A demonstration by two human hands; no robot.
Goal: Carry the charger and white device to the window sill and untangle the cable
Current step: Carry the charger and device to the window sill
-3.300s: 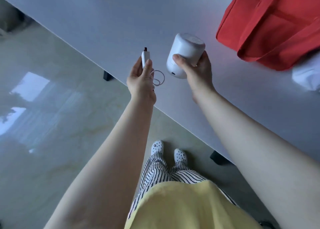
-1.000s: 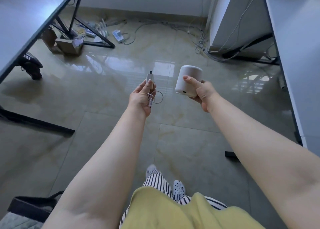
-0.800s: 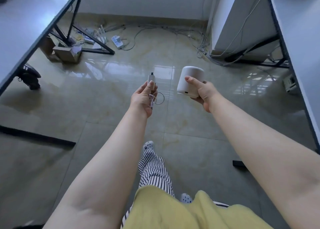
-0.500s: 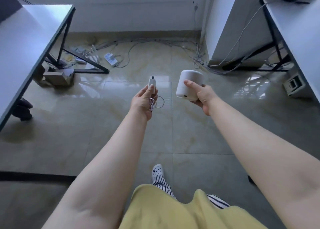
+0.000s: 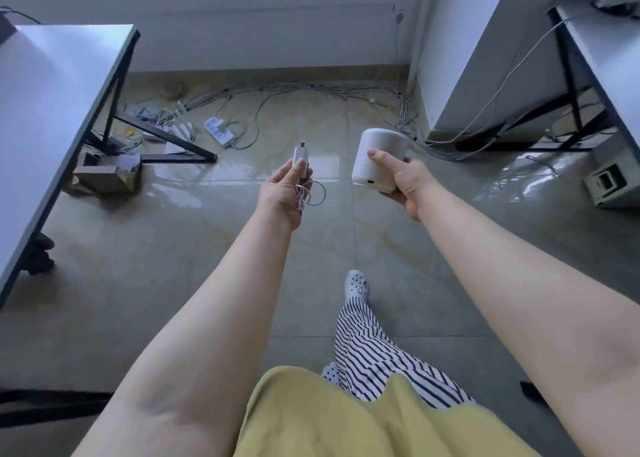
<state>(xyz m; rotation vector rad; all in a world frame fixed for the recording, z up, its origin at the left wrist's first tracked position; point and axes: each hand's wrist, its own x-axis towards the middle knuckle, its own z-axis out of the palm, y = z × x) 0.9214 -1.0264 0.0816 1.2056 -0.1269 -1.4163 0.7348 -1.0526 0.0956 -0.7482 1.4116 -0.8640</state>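
Observation:
My left hand (image 5: pixel 282 193) grips a small white charger (image 5: pixel 300 154) upright between thumb and fingers, its plug tip pointing up. The thin white cable (image 5: pixel 311 193) hangs from that hand in a tangled loop. My right hand (image 5: pixel 403 183) holds the white device (image 5: pixel 377 158), a rounded cylinder tilted slightly, with my thumb across its side. Both are held out in front of me above the tiled floor. No window sill is in view.
A grey table (image 5: pixel 48 117) with black legs stands on the left, another grey table (image 5: pixel 609 61) on the right. Loose cables and a power strip (image 5: pixel 219 131) lie on the floor by the far wall. A cardboard box (image 5: pixel 107 176) sits under the left table.
I have walked from the table across the room, holding both items the same way. The far wall and floor cables have come closer, and my right foot has stepped forward.

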